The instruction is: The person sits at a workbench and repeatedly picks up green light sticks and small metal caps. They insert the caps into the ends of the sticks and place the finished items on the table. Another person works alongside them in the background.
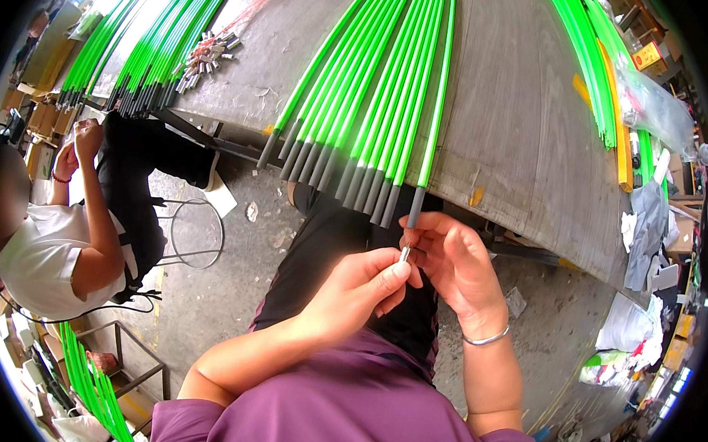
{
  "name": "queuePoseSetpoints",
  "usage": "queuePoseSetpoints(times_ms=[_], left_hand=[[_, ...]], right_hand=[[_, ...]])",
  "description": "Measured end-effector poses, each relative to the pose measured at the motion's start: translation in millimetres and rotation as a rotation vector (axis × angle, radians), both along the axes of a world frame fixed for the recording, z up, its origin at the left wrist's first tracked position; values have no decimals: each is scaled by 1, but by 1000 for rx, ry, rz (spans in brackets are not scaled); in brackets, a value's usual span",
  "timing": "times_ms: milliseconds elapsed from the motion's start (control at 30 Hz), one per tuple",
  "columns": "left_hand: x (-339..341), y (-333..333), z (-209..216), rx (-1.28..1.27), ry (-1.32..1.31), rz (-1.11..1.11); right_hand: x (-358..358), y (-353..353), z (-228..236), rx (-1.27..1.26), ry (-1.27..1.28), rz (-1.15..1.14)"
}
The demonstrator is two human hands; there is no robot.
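Note:
Long bright green rods [387, 87] with dark grey ends lie fanned out, their ends jutting past the table's near edge toward me. My right hand [460, 266], with a silver bangle on its wrist, has its fingers closed round the grey end [416, 208] of the rightmost rod. Just below that end, my left hand [362, 289] pinches a small silver metal piece [404, 254] between thumb and finger. The two hands nearly meet over my lap. My fingers partly hide where the metal piece and the rod end come together.
A grey table [520, 110] carries more green rods [171, 43] and a pile of small metal pieces [206, 60] at the far left. Another rod bundle [590, 65] lies at the right. To my left sits another person [64, 246], near a round-framed stool [193, 233].

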State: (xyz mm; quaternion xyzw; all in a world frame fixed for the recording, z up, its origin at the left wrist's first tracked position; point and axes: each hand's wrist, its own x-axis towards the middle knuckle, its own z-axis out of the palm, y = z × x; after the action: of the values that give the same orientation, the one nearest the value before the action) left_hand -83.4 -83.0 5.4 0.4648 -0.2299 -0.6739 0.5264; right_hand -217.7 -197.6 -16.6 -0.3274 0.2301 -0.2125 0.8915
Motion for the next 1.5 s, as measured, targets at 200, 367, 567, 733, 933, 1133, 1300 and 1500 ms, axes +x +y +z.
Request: queuePoseSetpoints(times_ms=[200,367,567,733,933,1133,1300,1500], left_hand=[[1,-13,-1,-59,-22,61],[-2,-16,-3,-59,0,118],[-13,-15,1,-13,-89,194],[-16,-19,5,-35,-189,207],[-23,-22,-1,-253,-317,65],[65,5,41,-549,-806,-4],[215,-58,38,-482,-1954,494],[251,-116,36,-43,-2362,-28]], right_hand=[[16,-12,0,125,40,-25],[21,-8,-9,54,42,-63],[17,-4,-11,87,-11,-69],[16,5,-7,27,23,-156],[-4,9,-4,-92,51,-299],[-30,4,-9,-5,-89,-411],[-25,2,-12,41,-93,-347],[-36,12,-19,131,-77,-378]])
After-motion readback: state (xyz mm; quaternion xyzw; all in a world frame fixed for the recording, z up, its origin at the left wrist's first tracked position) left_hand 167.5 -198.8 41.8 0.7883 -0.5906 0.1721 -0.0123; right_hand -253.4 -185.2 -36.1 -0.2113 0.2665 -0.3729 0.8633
